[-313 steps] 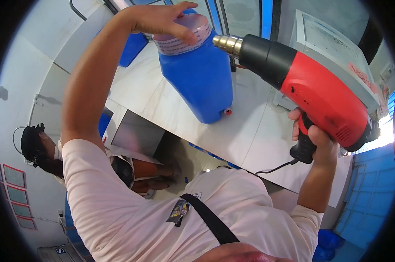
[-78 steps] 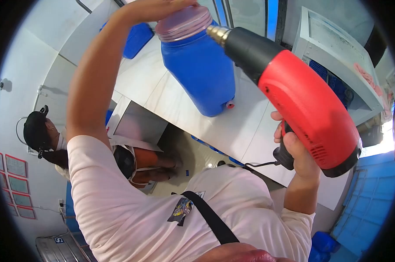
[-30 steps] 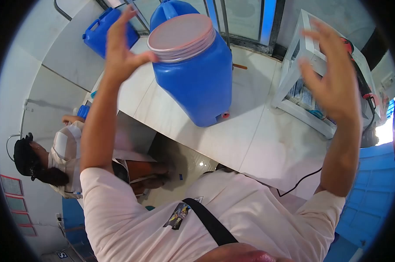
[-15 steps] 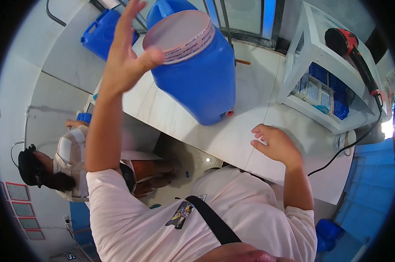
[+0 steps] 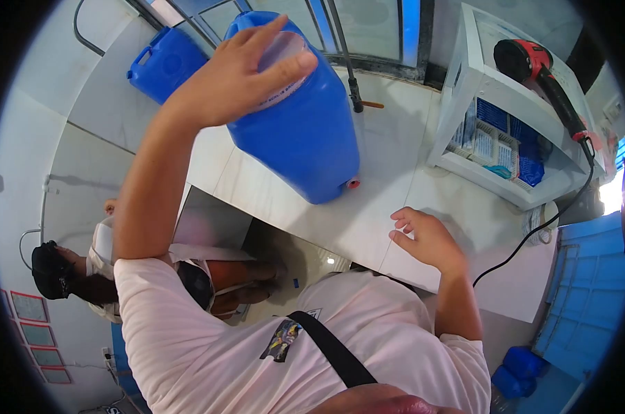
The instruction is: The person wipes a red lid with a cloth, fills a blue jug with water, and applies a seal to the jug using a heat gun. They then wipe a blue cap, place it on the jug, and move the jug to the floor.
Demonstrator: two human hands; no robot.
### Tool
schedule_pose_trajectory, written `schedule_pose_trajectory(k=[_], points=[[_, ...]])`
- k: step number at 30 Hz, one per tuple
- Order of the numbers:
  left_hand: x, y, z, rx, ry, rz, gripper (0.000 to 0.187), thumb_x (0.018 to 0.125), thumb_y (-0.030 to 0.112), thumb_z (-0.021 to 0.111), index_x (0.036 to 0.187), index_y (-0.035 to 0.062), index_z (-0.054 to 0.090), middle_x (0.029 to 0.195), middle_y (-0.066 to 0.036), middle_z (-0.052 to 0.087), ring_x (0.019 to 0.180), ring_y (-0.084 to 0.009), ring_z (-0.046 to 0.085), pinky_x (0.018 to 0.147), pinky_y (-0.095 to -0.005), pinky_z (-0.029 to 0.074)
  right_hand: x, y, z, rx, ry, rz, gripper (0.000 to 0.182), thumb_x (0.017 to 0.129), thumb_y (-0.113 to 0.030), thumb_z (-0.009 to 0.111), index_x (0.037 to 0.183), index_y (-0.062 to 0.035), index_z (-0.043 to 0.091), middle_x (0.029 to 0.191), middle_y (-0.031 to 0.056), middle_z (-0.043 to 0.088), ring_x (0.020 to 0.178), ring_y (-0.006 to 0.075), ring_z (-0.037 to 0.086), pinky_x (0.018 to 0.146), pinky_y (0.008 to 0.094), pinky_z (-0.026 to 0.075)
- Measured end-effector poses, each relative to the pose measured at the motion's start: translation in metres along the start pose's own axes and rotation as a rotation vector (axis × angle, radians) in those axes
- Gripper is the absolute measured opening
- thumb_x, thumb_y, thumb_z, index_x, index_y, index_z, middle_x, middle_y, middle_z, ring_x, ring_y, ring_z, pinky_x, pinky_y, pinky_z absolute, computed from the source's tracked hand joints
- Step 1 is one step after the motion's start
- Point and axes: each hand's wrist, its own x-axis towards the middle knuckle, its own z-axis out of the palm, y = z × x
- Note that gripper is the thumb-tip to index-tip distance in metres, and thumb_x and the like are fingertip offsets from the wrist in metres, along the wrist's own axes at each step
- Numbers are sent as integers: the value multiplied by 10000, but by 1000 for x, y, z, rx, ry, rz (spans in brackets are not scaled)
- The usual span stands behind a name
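A large blue water jug stands on the white tiled counter in front of me. Its round top carries a pale cover with a printed seal band round the rim. My left hand is over this top, fingers spread and thumb stretched across the near rim, hiding much of the cover. Low on the jug's near side is a small red spout fitting. My right hand hovers by the counter's front edge, fingers loosely bent and apart, holding nothing.
A heat gun lies on a white shelf unit at the right, its black cord trailing down. Another blue jug is at the back left. An orange-handled valve stands behind the jug. Another person is at the left.
My left hand has come down and right, from beside the jug's top to over it. The cover looks smaller and farther off. My right hand stays by the counter edge.
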Motion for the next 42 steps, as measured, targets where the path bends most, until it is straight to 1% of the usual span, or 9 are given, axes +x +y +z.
schedule_pose_trajectory(k=[4,9,15,24,28,30,36,39,42], points=[[1,-6,-7,25,-59,62,930,861,648,650,1563,82,423,1524,-219,435,1424,-391,409,1177,-436,334,4,7,8,13,-20,3,373,917,-246,735,1214,-36,652,1086,132,725,987,255,683,832,373,557],[27,-47,-18,-176,-260,732,870,890,587,593,1573,82,405,1580,-213,383,1452,-392,375,1189,-492,299,18,6,19,71,-61,-10,361,923,-259,733,1206,-54,646,1102,133,720,985,262,684,836,388,554],[-8,-3,-22,210,-142,358,886,896,649,611,1550,74,444,1589,-209,382,1441,-414,387,1168,-504,326,39,-5,29,1,-112,-102,362,944,-304,690,1223,-82,629,1129,134,716,1043,331,676,878,421,536],[21,-46,-17,56,-123,833,897,909,674,607,1548,66,445,1579,-214,404,1416,-390,433,1171,-468,335,62,-5,49,-30,-162,-131,376,944,-295,705,1223,-58,622,1119,148,716,995,290,690,858,411,552],[9,-37,-19,17,-129,777,917,899,668,628,1559,65,425,1569,-212,405,1398,-394,446,1158,-456,347,69,-22,54,-54,-185,-158,371,946,-296,701,1227,-67,622,1109,149,719,994,301,690,848,413,552],[-3,-24,-15,-265,-63,339,943,889,698,626,1574,89,405,1568,-210,395,1404,-404,438,1154,-448,356,69,-22,55,-56,-180,-148,370,945,-296,703,1226,-70,623,1105,149,720,990,304,691,844,413,552],[8,-30,-16,36,-129,547,901,898,715,587,1568,133,427,1556,-172,423,1435,-358,428,1164,-423,364,69,-13,66,-47,-136,-158,372,936,-291,718,1214,-59,631,1066,135,720,962,289,694,844,388,553],[17,-64,-28,-497,-314,406,782,951,628,565,1551,140,451,1525,-162,467,1400,-362,464,1165,-428,369,81,-14,76,108,-134,-73,540,933,-311,719,1345,-21,524,1160,180,694,1054,320,675,855,418,548],[56,-118,-22,-190,-15,526,672,980,500,606,1537,150,468,1499,-163,501,1358,-359,509,1160,-429,383,102,4,103,502,133,-70,781,922,-263,770,1477,31,306,1281,237,605,1087,275,642,916,391,546]])
